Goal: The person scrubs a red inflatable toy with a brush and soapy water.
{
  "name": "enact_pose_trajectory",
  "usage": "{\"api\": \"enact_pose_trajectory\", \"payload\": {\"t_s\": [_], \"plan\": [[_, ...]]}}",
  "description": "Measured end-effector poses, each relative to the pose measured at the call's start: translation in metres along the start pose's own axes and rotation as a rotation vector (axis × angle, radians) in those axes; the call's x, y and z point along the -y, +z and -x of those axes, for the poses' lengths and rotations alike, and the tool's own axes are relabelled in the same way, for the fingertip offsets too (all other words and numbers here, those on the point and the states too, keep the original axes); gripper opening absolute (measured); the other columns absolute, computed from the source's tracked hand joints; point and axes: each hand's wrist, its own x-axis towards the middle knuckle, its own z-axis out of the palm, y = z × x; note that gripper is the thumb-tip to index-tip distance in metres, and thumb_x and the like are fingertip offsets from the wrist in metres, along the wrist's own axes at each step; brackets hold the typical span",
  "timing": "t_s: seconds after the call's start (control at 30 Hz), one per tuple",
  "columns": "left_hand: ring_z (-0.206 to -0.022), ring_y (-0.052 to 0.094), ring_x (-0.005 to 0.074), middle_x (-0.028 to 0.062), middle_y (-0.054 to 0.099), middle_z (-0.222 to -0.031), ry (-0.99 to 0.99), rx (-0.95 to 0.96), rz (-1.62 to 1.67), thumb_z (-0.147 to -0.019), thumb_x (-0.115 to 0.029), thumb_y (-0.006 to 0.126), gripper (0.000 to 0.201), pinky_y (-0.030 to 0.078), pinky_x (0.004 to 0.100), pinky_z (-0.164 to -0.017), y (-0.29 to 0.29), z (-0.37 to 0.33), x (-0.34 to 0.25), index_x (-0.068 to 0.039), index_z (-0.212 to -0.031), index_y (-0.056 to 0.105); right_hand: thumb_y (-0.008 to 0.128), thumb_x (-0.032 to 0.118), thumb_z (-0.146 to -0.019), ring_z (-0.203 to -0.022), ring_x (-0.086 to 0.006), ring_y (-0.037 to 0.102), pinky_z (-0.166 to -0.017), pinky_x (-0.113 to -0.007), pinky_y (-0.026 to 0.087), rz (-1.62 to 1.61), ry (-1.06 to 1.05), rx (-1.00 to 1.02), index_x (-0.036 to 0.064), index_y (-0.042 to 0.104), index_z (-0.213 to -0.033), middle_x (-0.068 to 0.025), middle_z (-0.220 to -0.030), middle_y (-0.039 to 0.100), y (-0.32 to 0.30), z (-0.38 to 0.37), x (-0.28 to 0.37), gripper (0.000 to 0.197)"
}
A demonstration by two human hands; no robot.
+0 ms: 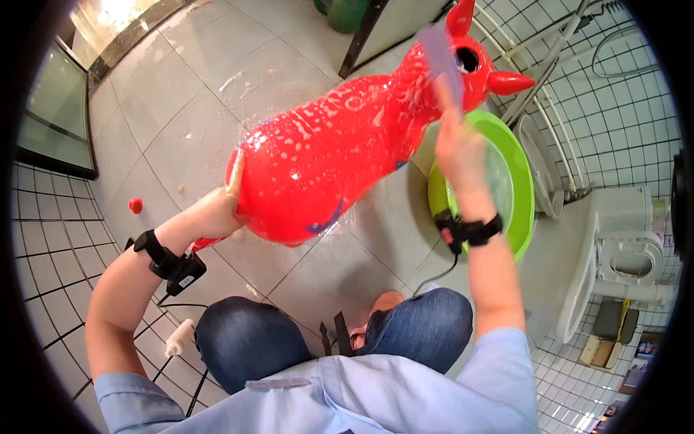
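A large red inflatable animal toy, wet and streaked with foam, lies stretched over the tiled floor in front of me, its head with horn-like points at the upper right. My left hand grips its rounded rear end; some of those fingers are hidden against the toy. At the toy's head and neck, my right hand is closed on a long, flat purple thing, too smeared by motion to name. That purple thing overlaps the side of the head, near the black eye.
A bright green basin with water stands right of the toy, under my right forearm. A white toilet is at the far right. A small red piece lies on the floor at left, and a pale bottle beside my left knee.
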Motion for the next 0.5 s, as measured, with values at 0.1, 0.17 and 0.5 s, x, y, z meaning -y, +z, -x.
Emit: {"api": "enact_pose_trajectory", "payload": {"t_s": [0.1,0.17,0.5], "plan": [[-0.087,0.062,0.0413,0.0312,0.061,-0.091,-0.003,-0.026,0.066,-0.077,-0.006,0.060,0.106,0.049,0.0406,-0.079,-0.004,0.006,-0.005,-0.001,-0.139,-0.026,0.047,0.002,-0.079,-0.056,-0.0371,0.060,-0.053,-0.048,0.050,0.099,0.083,0.166,0.0303,0.031,-0.143,-0.0196,-0.064,0.058,0.004,-0.003,0.001,0.071],[-0.087,0.063,0.0390,0.0277,0.062,-0.093,0.036,-0.018,0.045,-0.078,-0.007,0.061,0.106,0.050,0.0393,-0.077,-0.001,0.001,-0.008,-0.003,-0.139,-0.026,0.047,0.002,-0.079,-0.055,-0.0365,0.061,-0.053,-0.049,0.051,0.226,0.054,0.327,0.0351,0.028,-0.143,-0.0192,-0.064,0.059,0.028,0.028,-0.007,0.075],[-0.090,0.061,0.0413,0.0294,0.061,-0.093,0.023,-0.037,0.063,-0.076,-0.004,0.060,0.107,0.048,0.0414,-0.081,0.004,-0.003,-0.004,-0.006,-0.141,-0.024,0.045,0.002,-0.080,-0.058,-0.0377,0.062,-0.053,-0.047,0.051,0.230,0.060,0.351,0.0275,0.032,-0.143,-0.0203,-0.063,0.059,0.046,0.006,0.006,0.069]]}}
